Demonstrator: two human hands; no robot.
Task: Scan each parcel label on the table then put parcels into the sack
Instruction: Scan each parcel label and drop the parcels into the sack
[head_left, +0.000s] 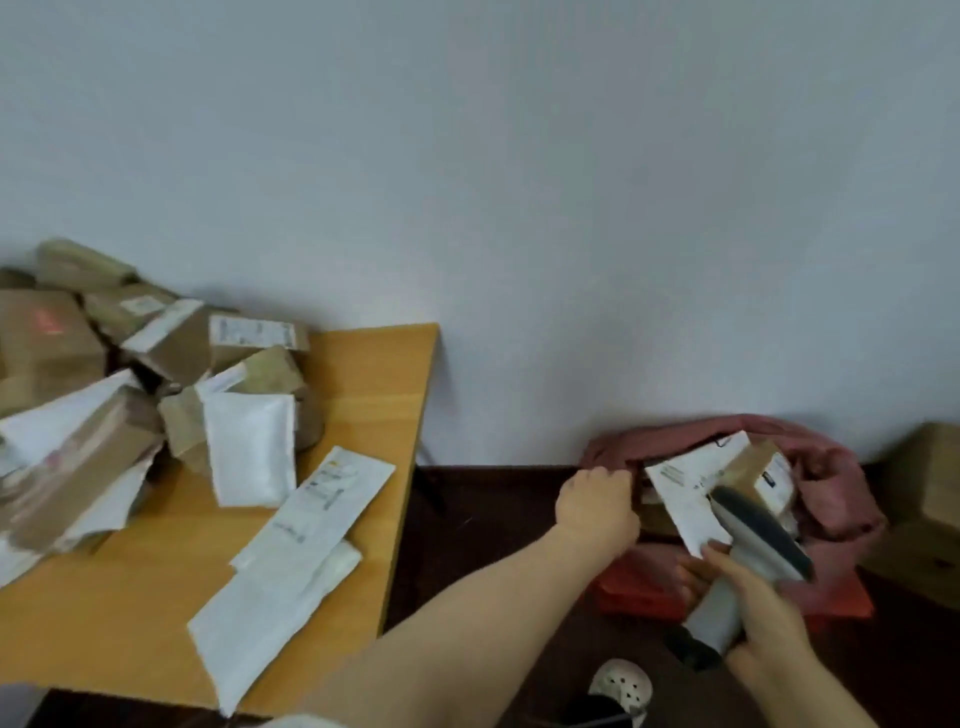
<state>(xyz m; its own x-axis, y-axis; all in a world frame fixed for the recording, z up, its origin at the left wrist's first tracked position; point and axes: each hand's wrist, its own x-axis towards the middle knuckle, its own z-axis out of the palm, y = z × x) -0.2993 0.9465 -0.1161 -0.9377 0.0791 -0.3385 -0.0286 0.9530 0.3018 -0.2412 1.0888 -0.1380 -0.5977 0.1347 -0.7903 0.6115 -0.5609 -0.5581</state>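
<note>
Grey plastic fills the right hand: its fingers are curled round the handle of a scanner, whose dark head points up and away over the mouth of the sack. One fingertip of that hand lies at the lower corner of a white parcel that leans in the sack's opening; motion blur hides whether it pinches the corner. The left hand grips the near rim of the pinkish-red sack, fingers bent over the fabric. A brown box with a label sits inside the sack, just behind the white parcel.

The sack stands on a dark floor against a pale wall. To the left, a wooden counter carries a heap of parcels, brown boxes and white mailers, with two long white envelopes nearer its front edge. A cardboard box is cut off at the right border, and a white perforated shoe shows below. Something orange-red under the sack is too blurred to identify.
</note>
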